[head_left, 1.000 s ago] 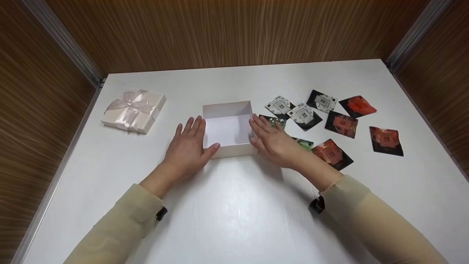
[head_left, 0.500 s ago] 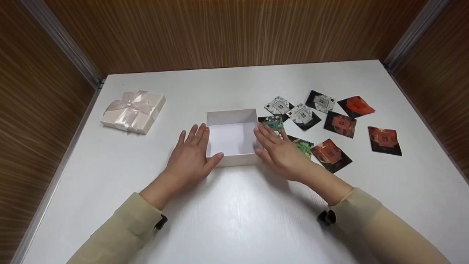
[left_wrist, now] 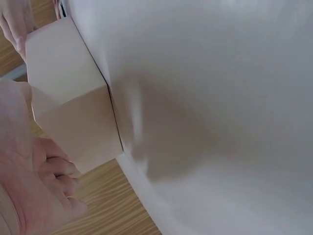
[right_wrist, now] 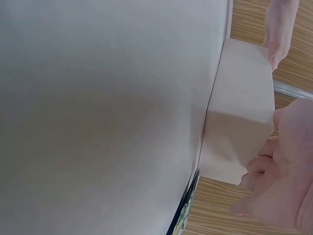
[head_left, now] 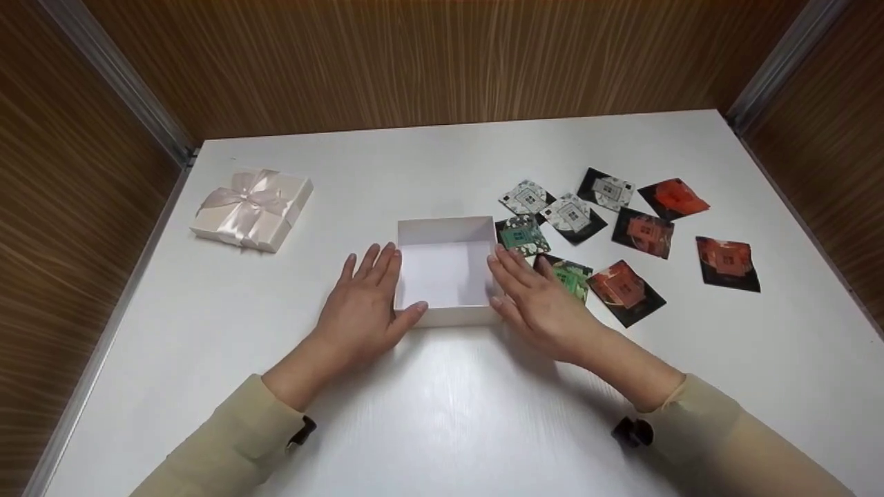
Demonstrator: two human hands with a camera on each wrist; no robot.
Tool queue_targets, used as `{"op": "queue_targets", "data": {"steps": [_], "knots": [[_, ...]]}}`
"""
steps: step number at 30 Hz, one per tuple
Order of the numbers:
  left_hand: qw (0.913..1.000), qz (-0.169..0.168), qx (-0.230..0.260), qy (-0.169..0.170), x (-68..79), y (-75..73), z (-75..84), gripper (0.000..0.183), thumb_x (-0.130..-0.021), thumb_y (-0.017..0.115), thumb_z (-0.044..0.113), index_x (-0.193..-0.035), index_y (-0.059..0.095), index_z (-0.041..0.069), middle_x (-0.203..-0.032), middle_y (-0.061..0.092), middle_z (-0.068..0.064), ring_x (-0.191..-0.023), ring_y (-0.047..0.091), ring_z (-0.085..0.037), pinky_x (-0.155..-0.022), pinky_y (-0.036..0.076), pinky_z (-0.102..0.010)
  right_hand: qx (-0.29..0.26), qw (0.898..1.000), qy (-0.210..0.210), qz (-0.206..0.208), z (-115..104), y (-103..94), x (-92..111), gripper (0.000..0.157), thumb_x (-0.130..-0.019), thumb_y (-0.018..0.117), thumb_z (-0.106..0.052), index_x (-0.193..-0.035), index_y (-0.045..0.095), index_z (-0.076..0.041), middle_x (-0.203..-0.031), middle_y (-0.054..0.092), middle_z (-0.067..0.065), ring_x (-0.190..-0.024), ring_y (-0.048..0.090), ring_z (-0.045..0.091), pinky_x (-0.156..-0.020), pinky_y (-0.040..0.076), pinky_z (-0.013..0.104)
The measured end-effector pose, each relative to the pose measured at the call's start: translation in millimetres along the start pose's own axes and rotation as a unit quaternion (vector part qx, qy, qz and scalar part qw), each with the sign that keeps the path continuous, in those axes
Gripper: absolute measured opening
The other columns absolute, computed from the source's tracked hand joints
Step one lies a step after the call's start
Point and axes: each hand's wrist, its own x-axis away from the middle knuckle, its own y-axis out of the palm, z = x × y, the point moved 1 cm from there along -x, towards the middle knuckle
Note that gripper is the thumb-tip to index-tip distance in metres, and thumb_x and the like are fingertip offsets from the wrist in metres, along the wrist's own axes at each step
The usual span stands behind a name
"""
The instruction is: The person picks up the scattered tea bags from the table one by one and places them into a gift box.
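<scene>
An open-topped cream cardboard box [head_left: 459,317] with a white inside sits on the white table between my two hands. My left hand [head_left: 362,304] lies along its left wall, fingers straight, with the thumb at the near left corner. Along the right wall, my right hand [head_left: 545,304] touches the box with extended fingers. From the side, the box [left_wrist: 63,63] appears in the left wrist view with the left palm [left_wrist: 29,181] beside it. The right wrist view also has the box [right_wrist: 242,83], near the right hand [right_wrist: 288,166].
A cream lid-like box [head_left: 293,207] with a pink satin bow [head_left: 248,197] lies at the left. Several small square packets are scattered at the right, including a dark green one [head_left: 523,236], a bright green one [head_left: 570,279] and a red one [head_left: 626,293]. Wood-grain panels [head_left: 442,62] surround the table.
Both hands have slid the box toward me and slightly to the right. More of the green packets shows beside my right hand. The bow-tied box has stayed in place.
</scene>
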Motion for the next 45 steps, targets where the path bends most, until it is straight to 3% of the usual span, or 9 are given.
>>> {"op": "queue_targets", "data": {"steps": [12, 22, 26, 31, 35, 39, 45], "knots": [[0.9999, 0.002, -0.012, 0.011, 4.7, -2.4, 7.5, 0.093, -0.105, 0.045, 0.066, -0.158, 0.040, -0.010, -0.165, 0.038, -0.025, -0.155, 0.031, -0.042, -0.126, 0.018, -0.061, 0.001, 1.000, -0.008, 0.014, -1.4, -0.2, 13.4, 0.063, -0.115, 0.045, -0.038, -0.164, 0.033, 0.000, -0.171, 0.027, 0.018, -0.158, 0.025, 0.039, -0.121, 0.018, 0.071], [0.9986, 0.032, -0.005, 0.043, 1.3, -4.5, 3.9, 0.096, -0.098, 0.056, 0.070, -0.150, 0.052, -0.011, -0.155, 0.051, -0.027, -0.150, 0.041, -0.040, -0.127, 0.020, -0.053, 0.015, 1.000, -0.008, 0.009, -1.7, -2.3, 19.1, 0.063, -0.114, 0.045, -0.038, -0.164, 0.035, 0.000, -0.171, 0.028, 0.019, -0.158, 0.023, 0.038, -0.122, 0.016, 0.071], [0.9988, 0.020, 0.010, 0.044, -5.2, -5.4, -2.8, 0.107, -0.094, 0.059, 0.075, -0.157, 0.042, -0.009, -0.163, 0.042, -0.025, -0.155, 0.033, -0.038, -0.128, 0.016, -0.053, 0.023, 1.000, -0.007, 0.008, -2.6, -2.8, 18.9, 0.064, -0.114, 0.045, -0.039, -0.164, 0.035, 0.000, -0.171, 0.028, 0.018, -0.158, 0.023, 0.038, -0.122, 0.016, 0.071], [0.9988, -0.020, 0.027, 0.037, -18.6, -5.0, -10.2, 0.126, -0.087, 0.056, 0.086, -0.168, 0.017, -0.003, -0.175, 0.016, -0.018, -0.163, 0.011, -0.031, -0.129, 0.007, -0.052, 0.030, 1.000, -0.003, 0.008, -2.8, -3.3, 19.6, 0.064, -0.114, 0.045, -0.040, -0.164, 0.035, -0.001, -0.171, 0.027, 0.018, -0.158, 0.023, 0.038, -0.122, 0.016, 0.070], [0.9974, -0.048, 0.041, 0.036, -28.3, -2.5, -14.2, 0.136, -0.082, 0.055, 0.092, -0.169, 0.007, 0.000, -0.177, 0.003, -0.015, -0.163, -0.001, -0.027, -0.129, 0.003, -0.051, 0.034, 0.999, -0.003, 0.010, -2.6, -2.9, 19.8, 0.065, -0.114, 0.045, -0.040, -0.164, 0.034, 0.000, -0.171, 0.027, 0.018, -0.158, 0.023, 0.038, -0.122, 0.017, 0.071], [0.9961, -0.060, 0.054, 0.036, -33.1, -0.7, -17.5, 0.140, -0.079, 0.058, 0.094, -0.169, 0.006, 0.001, -0.177, 0.001, -0.015, -0.163, -0.004, -0.026, -0.129, 0.002, -0.051, 0.035, 0.999, -0.007, 0.011, -2.5, -2.6, 19.1, 0.064, -0.114, 0.046, -0.039, -0.164, 0.035, -0.001, -0.171, 0.027, 0.018, -0.158, 0.024, 0.038, -0.121, 0.018, 0.072], [0.9952, -0.058, 0.065, 0.046, -34.5, 1.8, -20.2, 0.137, -0.079, 0.060, 0.091, -0.170, 0.012, 0.001, -0.177, 0.007, -0.017, -0.163, 0.004, -0.028, -0.129, 0.006, -0.051, 0.032, 0.999, -0.007, 0.011, -1.8, -2.6, 18.9, 0.064, -0.114, 0.047, -0.039, -0.164, 0.035, -0.001, -0.171, 0.027, 0.018, -0.158, 0.024, 0.038, -0.121, 0.018, 0.072]]}}
